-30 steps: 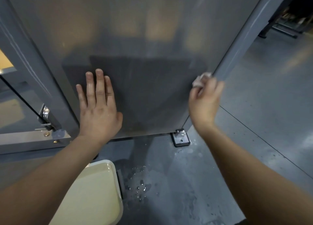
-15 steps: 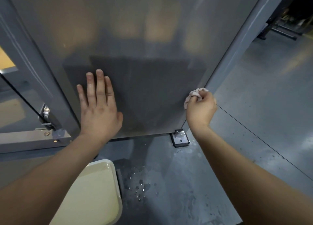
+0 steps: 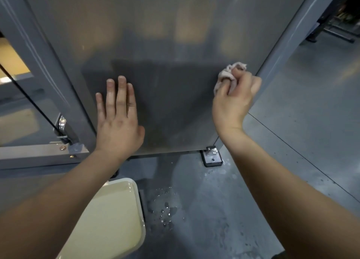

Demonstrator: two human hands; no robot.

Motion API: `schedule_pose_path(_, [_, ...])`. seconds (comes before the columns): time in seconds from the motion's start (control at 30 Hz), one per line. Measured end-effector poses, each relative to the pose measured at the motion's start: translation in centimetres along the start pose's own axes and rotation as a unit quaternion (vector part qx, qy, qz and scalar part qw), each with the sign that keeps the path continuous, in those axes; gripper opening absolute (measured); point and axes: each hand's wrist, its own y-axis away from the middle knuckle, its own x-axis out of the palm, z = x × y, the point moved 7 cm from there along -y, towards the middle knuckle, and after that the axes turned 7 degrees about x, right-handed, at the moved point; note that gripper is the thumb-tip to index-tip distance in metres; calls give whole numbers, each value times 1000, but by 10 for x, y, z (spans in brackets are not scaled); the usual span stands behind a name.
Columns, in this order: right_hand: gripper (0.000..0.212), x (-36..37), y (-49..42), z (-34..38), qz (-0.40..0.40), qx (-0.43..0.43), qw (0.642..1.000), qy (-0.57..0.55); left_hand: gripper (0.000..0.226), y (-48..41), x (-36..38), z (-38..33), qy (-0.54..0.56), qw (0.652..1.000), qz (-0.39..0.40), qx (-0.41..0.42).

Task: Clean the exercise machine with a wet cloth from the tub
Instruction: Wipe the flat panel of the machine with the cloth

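left hand flat on panel | right hand grips cloth, seemingly touching panel

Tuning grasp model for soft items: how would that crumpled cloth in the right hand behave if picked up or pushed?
Likely floppy: the cloth bunches into soft folds in the right hand. Probably light: that curled grip alone holds it. Possibly wet, so it may drag on the panel; droplets spot the floor.

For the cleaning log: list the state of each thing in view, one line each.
left hand: flat, fingers straight, pressed on the panel.
right hand: curled round the cloth.
cloth: bunched, at the panel's right edge.
panel: upright, hazy.
tub: on the floor, contents unclear.
floor: wet, droplets beside the tub.
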Motion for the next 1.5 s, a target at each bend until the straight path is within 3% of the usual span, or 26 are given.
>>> schedule_pose_path(0.1, [23, 10, 20, 22, 7, -73, 997, 23, 108, 4, -5, 6, -4, 1000, -11, 12])
schedule_pose_path(0.2, [30, 40, 65, 14, 110, -179, 974, 83, 108, 8, -11, 12, -9, 999, 0, 38])
schedule_pose_path(0.3, [17, 75, 127, -13, 269, -300, 890, 213, 105, 12, -17, 16, -19, 998, 10, 62])
schedule_pose_path(0.37, [17, 79, 142, -28, 330, -326, 853, 238, 104, 14, -20, 16, -20, 998, 7, 66])
schedule_pose_path(0.43, [18, 71, 128, -26, 318, -319, 861, 236, 105, 13, -19, 17, -16, 998, 18, 66])
schedule_pose_path(0.57, [20, 45, 74, 18, 181, -266, 935, 152, 108, 12, -16, 20, -13, 997, 29, 69])
schedule_pose_path(0.67, [25, 46, 62, 45, 97, -259, 954, 115, 106, 14, -18, 22, -17, 998, 11, 67])
schedule_pose_path(0.73, [29, 57, 73, 46, 90, -291, 945, 121, 102, 12, -23, 28, -20, 998, -14, 59])
schedule_pose_path(0.87, [27, 83, 105, 36, 234, -384, 879, 159, 102, 11, -27, 38, -18, 999, -18, 42])
schedule_pose_path(0.93, [26, 85, 98, 55, 268, -392, 866, 158, 106, 10, -26, 39, -15, 999, -5, 44])
schedule_pose_path(1.07, [37, 70, 46, 118, 135, -377, 914, 66, 104, 11, -26, 41, -12, 999, -1, 47])
schedule_pose_path(1.13, [38, 71, 48, 117, 110, -367, 922, 61, 103, 11, -27, 43, -16, 999, 8, 50])
schedule_pose_path(1.2, [34, 84, 83, 85, 181, -399, 893, 103, 104, 11, -28, 44, -22, 998, 21, 50])
schedule_pose_path(1.27, [28, 95, 119, 51, 295, -431, 837, 165, 104, 11, -30, 44, -25, 998, 27, 49])
schedule_pose_path(1.33, [24, 98, 121, 49, 333, -440, 814, 182, 104, 11, -33, 44, -25, 998, 34, 51])
schedule_pose_path(1.4, [25, 95, 104, 78, 297, -439, 835, 146, 104, 11, -34, 45, -28, 997, 48, 53])
schedule_pose_path(1.5, [25, 79, 65, 131, 164, -423, 889, 68, 101, 13, -35, 47, -36, 996, 68, 52])
